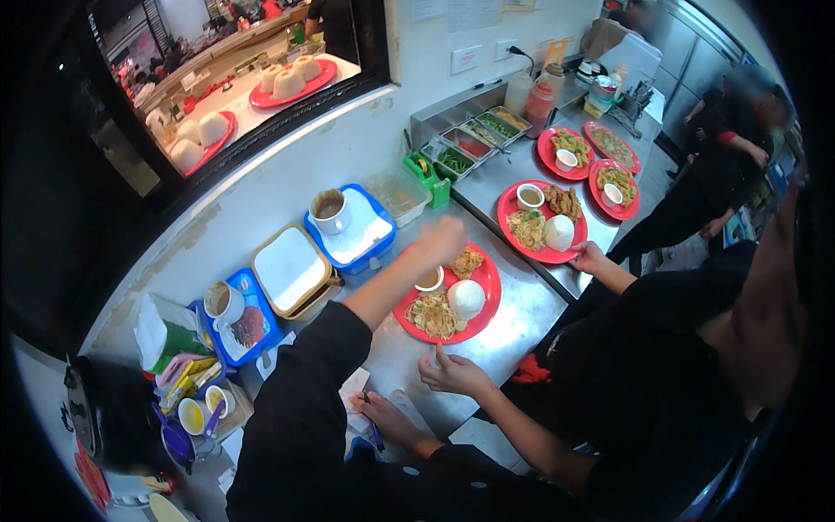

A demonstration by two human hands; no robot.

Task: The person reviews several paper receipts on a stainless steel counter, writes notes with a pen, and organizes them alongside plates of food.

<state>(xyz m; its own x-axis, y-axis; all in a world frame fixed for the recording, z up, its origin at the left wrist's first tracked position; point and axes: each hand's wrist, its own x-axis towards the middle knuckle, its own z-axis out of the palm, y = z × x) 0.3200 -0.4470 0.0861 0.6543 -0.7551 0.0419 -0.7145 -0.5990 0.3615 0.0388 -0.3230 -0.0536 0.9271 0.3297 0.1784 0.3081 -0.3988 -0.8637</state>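
My left hand (441, 242) is closed above the far side of a red plate (488, 317), fingers curled downward; whatever is in them is hidden. The plate carries a white rice mound (466, 299), noodles (431, 316), a fried piece (468, 261) and a small cup of brown sauce (429, 279). Close to my body, my right hand (393, 423) grips a dark blue pen (377, 435) beside white paper slips (354, 388). A co-worker's open hand (457, 374) is near the plate's front rim. The co-worker's other hand (591, 258) holds the edge of another red plate (544, 252).
Farther right stand more filled red plates (564, 154). Topping trays (474, 139) and sauce bottles (539, 103) line the back. At left are blue-rimmed tubs (352, 228), mugs (223, 303) and a purple scoop (177, 439). The co-worker (670, 348) stands close on my right.
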